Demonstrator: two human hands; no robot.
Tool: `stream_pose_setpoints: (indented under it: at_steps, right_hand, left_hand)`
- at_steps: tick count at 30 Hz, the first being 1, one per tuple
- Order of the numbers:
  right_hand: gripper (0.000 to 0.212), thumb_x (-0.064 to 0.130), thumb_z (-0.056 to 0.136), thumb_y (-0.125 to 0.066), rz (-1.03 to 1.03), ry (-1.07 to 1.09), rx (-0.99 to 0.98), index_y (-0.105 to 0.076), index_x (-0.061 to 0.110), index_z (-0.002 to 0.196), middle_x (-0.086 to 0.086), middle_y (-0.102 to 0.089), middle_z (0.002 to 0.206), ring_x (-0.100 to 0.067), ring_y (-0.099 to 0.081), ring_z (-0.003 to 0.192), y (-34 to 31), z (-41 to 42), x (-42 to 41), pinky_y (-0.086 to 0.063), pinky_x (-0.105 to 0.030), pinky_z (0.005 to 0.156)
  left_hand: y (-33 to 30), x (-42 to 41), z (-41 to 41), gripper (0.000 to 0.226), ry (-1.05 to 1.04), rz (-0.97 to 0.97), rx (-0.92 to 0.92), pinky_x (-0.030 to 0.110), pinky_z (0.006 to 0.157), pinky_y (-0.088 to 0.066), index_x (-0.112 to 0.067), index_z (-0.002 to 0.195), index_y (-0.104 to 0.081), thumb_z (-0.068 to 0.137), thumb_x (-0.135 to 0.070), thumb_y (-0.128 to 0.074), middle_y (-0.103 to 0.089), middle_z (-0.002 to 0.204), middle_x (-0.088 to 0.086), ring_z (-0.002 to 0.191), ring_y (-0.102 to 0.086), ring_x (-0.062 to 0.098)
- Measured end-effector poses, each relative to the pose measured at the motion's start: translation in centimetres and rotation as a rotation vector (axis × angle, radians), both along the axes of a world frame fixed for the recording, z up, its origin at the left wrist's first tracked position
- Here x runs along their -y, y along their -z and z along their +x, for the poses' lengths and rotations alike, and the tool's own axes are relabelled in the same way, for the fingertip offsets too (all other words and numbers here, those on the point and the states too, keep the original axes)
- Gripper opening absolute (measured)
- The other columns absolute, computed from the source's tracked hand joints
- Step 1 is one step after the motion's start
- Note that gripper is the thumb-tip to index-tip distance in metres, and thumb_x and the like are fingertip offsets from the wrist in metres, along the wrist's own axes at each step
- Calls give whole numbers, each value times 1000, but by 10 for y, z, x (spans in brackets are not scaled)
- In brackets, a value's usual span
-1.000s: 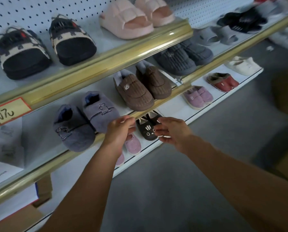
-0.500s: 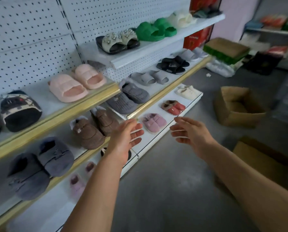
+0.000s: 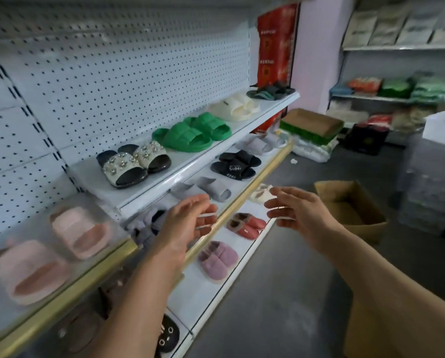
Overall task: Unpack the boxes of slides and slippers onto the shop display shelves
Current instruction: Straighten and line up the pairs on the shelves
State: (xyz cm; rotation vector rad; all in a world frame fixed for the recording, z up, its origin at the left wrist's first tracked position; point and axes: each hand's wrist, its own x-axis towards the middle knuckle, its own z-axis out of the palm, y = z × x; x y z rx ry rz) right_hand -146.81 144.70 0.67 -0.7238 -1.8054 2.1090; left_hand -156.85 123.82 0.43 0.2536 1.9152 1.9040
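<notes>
Both my hands hover empty in front of the display shelves (image 3: 216, 143), fingers straight and relaxed. My left hand (image 3: 188, 219) is by the gold shelf edge (image 3: 242, 200), over grey slippers. My right hand (image 3: 296, 210) hangs over the aisle, apart from the shelving. An open cardboard box (image 3: 355, 210) stands on the floor just right of it. On the shelves lie pink slides (image 3: 53, 249), jewelled slides (image 3: 133, 164), green slides (image 3: 190, 133), cream slides (image 3: 233, 105), black slides (image 3: 235, 165), red slippers (image 3: 247, 224) and purple slippers (image 3: 217, 260).
A second cardboard box (image 3: 386, 329) stands at the lower right. A flat tray box on green and white bundles (image 3: 311, 127) lies at the shelf's far end. Stocked shelving (image 3: 397, 99) lines the back right. Grey floor (image 3: 281, 293) runs along the aisle.
The view has swung up and to the right, from the low shelf to the aisle. Both hands left the bottom shelf, rose and opened out, holding nothing.
</notes>
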Motion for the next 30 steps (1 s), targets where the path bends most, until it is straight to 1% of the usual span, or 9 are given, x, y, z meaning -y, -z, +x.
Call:
stream_pose_setpoints:
  at_steps: [4, 7, 9, 14, 16, 19, 22, 26, 30]
  right_hand:
    - [21, 17, 99, -50, 3, 29, -17, -65, 9, 111, -15, -71, 97, -28, -67, 83, -19, -60, -52, -53, -35, 71]
    - [17, 17, 98, -52, 13, 70, -50, -65, 11, 106, -12, -71, 91, -25, -67, 78, -33, -94, -89, -52, -33, 68]
    - [14, 17, 97, -54, 13, 95, -61, -65, 11, 103, -12, -71, 88, -24, -66, 74, -37, -110, -113, -52, -33, 67]
    - [17, 18, 95, -57, -3, 118, -61, -66, 9, 106, -12, -72, 90, -25, -67, 76, -34, -150, -184, -54, -43, 81]
    - [18, 19, 94, -57, -4, 112, -61, -66, 8, 106, -11, -72, 87, -23, -67, 73, -33, -167, -217, -54, -39, 75]
    - [17, 20, 95, -58, -3, 80, -64, -67, 10, 103, -10, -72, 87, -22, -66, 71, -34, -196, -272, -51, -32, 66]
    - [18, 20, 94, -59, 35, 39, -65, -68, 9, 104, -11, -73, 88, -23, -67, 73, -34, -229, -337, -50, -32, 67]
    - [16, 20, 95, -57, 64, -39, -23, -67, 11, 104, -13, -72, 91, -24, -67, 76, -35, -268, -421, -50, -33, 68]
    - [16, 18, 96, -56, 94, -88, 11, -67, 11, 104, -14, -72, 94, -25, -66, 77, -37, -306, -489, -50, -33, 69]
  left_hand:
    - [-18, -54, -65, 16, 49, -10, -23, 38, 84, -56, -19, 109, -66, 96, -27, -61, -75, 101, 6, 97, -71, 25]
    - [-34, -100, -106, 19, 83, 20, -31, 39, 84, -56, -17, 112, -65, 94, -24, -63, -74, 107, 11, 90, -71, 23]
    - [-42, -132, -125, 22, 108, 34, -40, 37, 81, -56, -15, 115, -64, 94, -24, -64, -74, 107, 11, 89, -70, 23]
    - [-47, -211, -164, 18, 152, 42, -53, 35, 79, -56, -18, 112, -63, 95, -23, -63, -73, 109, 11, 88, -70, 21]
    - [-48, -242, -180, 19, 151, 40, -64, 34, 79, -57, -17, 113, -62, 95, -24, -63, -73, 110, 11, 89, -70, 22]
    - [-46, -291, -205, 21, 116, 42, -69, 39, 86, -56, -18, 113, -63, 94, -26, -64, -73, 109, 10, 94, -72, 24]
    - [-45, -348, -231, 22, 65, 55, -59, 38, 87, -56, -18, 115, -62, 94, -26, -63, -74, 107, 9, 100, -71, 28]
    - [-47, -425, -260, 22, 27, 66, -44, 42, 92, -54, -19, 115, -62, 94, -26, -63, -74, 107, 9, 96, -72, 24]
    - [-45, -486, -290, 20, 28, 9, -70, 39, 90, -56, -22, 114, -63, 94, -27, -63, -74, 106, 5, 95, -73, 22]
